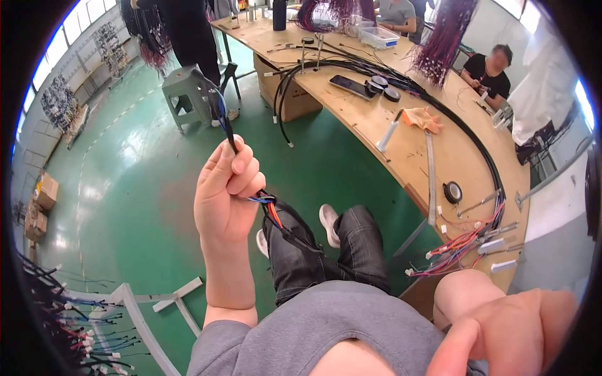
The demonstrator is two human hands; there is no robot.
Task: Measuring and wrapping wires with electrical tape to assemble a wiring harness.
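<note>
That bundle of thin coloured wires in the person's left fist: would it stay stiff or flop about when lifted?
Probably floppy: the bundle of thin coloured wires droops below the left hand toward the lap. It looks light, since one closed fist holds it up. Its black-wrapped upper part rises straighter, so likely stiffer.

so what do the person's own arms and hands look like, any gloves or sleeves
Both hands are bare: no gloves, rings or watch show. The left hand has a bare forearm up to a short grey sleeve near the elbow. The right hand sits close to the camera, large and blurred, with its forearm also bare.
</note>
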